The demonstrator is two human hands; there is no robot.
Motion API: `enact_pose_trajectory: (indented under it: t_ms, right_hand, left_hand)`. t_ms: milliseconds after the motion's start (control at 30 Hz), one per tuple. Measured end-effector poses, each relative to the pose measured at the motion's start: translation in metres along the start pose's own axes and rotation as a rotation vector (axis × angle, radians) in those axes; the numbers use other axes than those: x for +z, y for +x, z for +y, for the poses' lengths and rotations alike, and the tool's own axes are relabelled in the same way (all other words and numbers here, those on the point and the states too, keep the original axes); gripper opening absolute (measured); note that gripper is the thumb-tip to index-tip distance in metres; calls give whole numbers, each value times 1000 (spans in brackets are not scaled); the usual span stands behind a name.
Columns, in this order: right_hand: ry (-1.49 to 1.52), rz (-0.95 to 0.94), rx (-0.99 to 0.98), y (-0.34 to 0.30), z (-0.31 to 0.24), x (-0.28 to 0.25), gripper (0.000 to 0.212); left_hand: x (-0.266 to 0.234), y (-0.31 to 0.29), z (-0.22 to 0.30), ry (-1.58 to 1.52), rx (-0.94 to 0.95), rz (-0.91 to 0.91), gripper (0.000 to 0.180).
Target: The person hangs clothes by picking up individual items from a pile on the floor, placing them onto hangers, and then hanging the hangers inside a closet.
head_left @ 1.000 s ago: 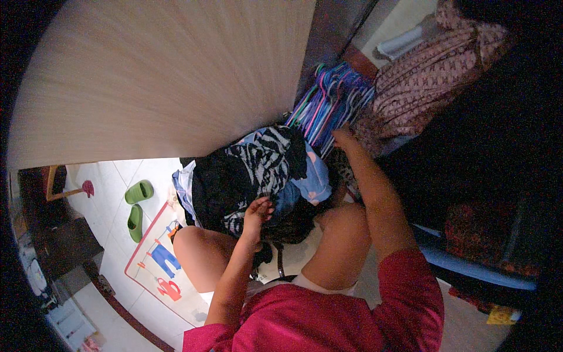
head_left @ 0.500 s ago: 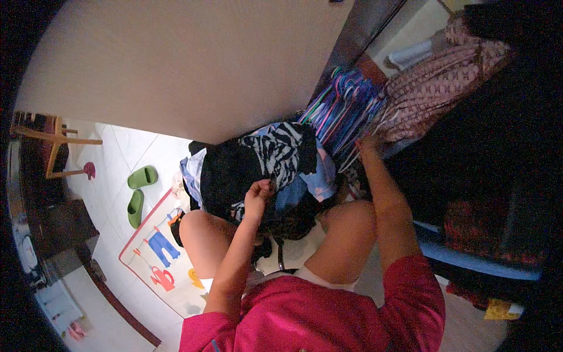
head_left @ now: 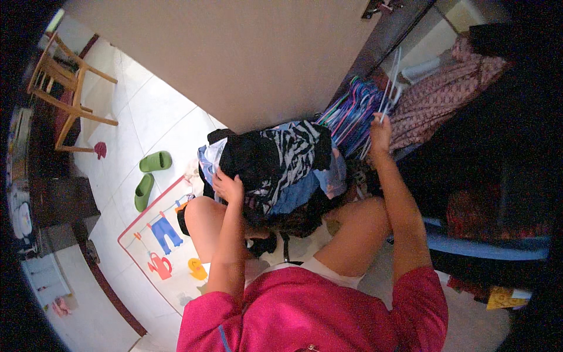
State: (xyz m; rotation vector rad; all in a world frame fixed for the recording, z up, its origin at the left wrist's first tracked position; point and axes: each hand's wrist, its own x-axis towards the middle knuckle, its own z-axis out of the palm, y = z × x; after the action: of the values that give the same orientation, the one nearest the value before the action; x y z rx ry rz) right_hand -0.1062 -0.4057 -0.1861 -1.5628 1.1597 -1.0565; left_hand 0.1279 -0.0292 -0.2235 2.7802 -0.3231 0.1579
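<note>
A pile of clothes lies between my knees. On top are a black garment (head_left: 249, 158) and a black-and-grey zebra-print garment (head_left: 296, 144), with a blue cloth (head_left: 293, 190) below them. My left hand (head_left: 227, 186) rests at the left edge of the black garment, its fingers apart, beside a pale blue-and-white cloth (head_left: 212, 157). My right hand (head_left: 380, 141) is closed on a white hanger (head_left: 389, 88), raised to the right of the pile. Behind it, a dense bundle of coloured hangers (head_left: 352, 111) leans by the cabinet door. Some fingertips of the right hand are hard to see.
A large wooden cabinet door (head_left: 234, 58) stands beyond the pile. Patterned pinkish cloth (head_left: 443, 97) hangs at the right, next to dark clothes. On the left are green clogs (head_left: 155, 161), a printed mat (head_left: 176, 246) and a wooden chair (head_left: 76, 100).
My right hand has risen from among the hangers with a white hanger. My left hand has moved left across the black garment and its fingers have spread. The view has shifted slightly.
</note>
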Motion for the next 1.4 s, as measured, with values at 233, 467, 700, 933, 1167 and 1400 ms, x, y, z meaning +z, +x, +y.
enact_pose_trajectory:
  t_ms: [233, 467, 700, 933, 1167, 1400]
  right_hand:
    - [319, -97, 94, -90, -121, -20, 20]
    - [330, 143, -111, -165, -103, -29, 35]
    - [449, -59, 497, -242, -146, -1, 27]
    - [113, 109, 116, -290, -13, 42, 27]
    - [370, 16, 747, -336, 1, 47, 25]
    - [469, 244, 828, -321, 50, 31, 9]
  left_hand:
    - [-2, 11, -39, -483, -224, -280, 31]
    - [-152, 15, 43, -1493, -526, -416, 44]
    - [-320, 2, 26, -2587, 630, -604, 44]
    - [-357, 8, -13, -2407, 497, -296, 51]
    - [-350, 9, 7, -2202, 341, -135, 46]
    - [-446, 70, -34, -2565, 911, -702, 56]
